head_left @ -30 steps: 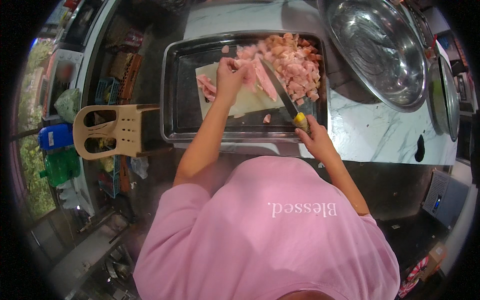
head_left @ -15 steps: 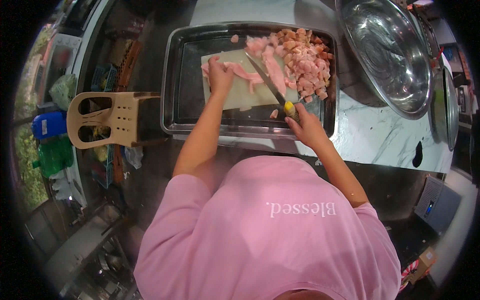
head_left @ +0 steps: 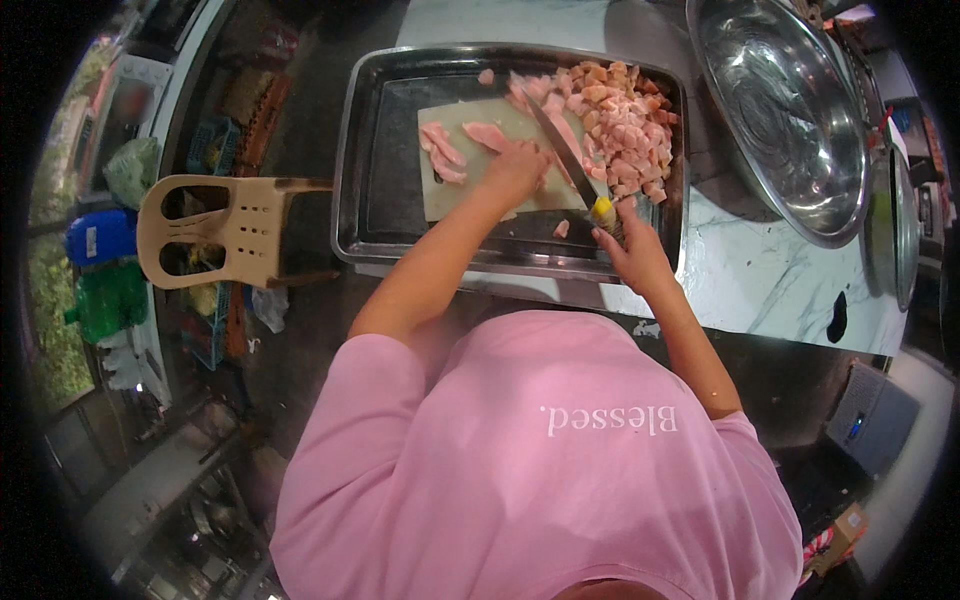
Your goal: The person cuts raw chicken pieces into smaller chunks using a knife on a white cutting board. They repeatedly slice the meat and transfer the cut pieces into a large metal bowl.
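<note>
My right hand [head_left: 638,250] is closed round the yellow-and-dark handle of a kitchen knife [head_left: 570,155]. The blade slants up and left across a white cutting board [head_left: 450,205], beside a pink strip of raw meat [head_left: 568,132]. My left hand [head_left: 517,170] reaches over the board just left of the blade, its fingers bent down on raw meat that they partly cover. Another loose strip [head_left: 484,135] lies beyond this hand, and more strips [head_left: 442,152] rest at the board's left. Diced raw meat [head_left: 630,135] is heaped right of the knife.
A rimmed metal tray [head_left: 350,160] holds the board and meat. Single scraps [head_left: 561,229] lie on its bottom. At right, a big shiny metal basin [head_left: 790,110] stands tilted on the marbled tabletop [head_left: 770,280]. A beige plastic chair [head_left: 235,232] is left of the table.
My left hand has moved right toward the knife, from the board's left side. The strip it held now lies in separate pieces on the board. The knife stays in my right hand, nearly unmoved.
</note>
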